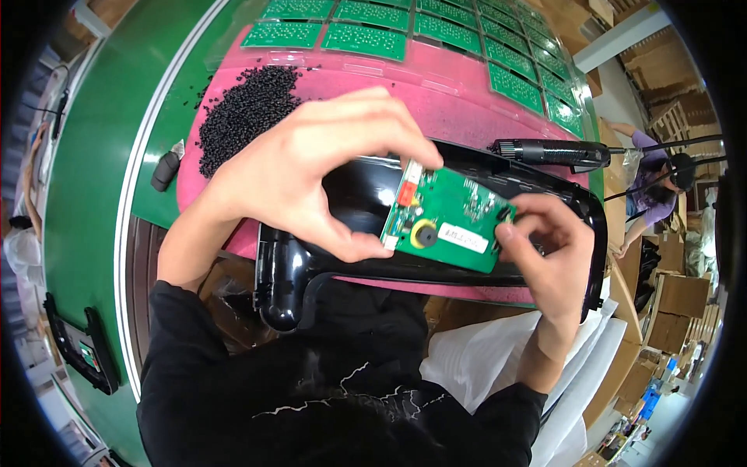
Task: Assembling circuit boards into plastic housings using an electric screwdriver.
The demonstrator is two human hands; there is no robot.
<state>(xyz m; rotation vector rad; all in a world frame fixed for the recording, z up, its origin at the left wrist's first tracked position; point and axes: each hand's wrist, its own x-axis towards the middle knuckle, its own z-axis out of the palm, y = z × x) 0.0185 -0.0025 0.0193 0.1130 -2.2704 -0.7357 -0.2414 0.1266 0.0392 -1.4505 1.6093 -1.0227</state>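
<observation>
A green circuit board [459, 210] is held up between my two hands, its component side toward me. It carries a round black part in a yellow ring, a red connector and a white label. My left hand [319, 171] grips its left edge, thumb at the lower corner and fingers at the upper one. At the right edge my right hand [548, 241] pinches the board between thumb and fingers. Beneath the board lies a glossy black plastic housing [358, 187], open side up, with a rounded arm at its left end. The board hides part of its inside.
A heap of small black screws [245, 109] lies on the pink mat [342, 82]. Behind it are clear trays of green boards [366, 39]. A black electric screwdriver [552, 152] rests at right. Another black housing [82, 342] sits far left. A person [657, 179] is at the right.
</observation>
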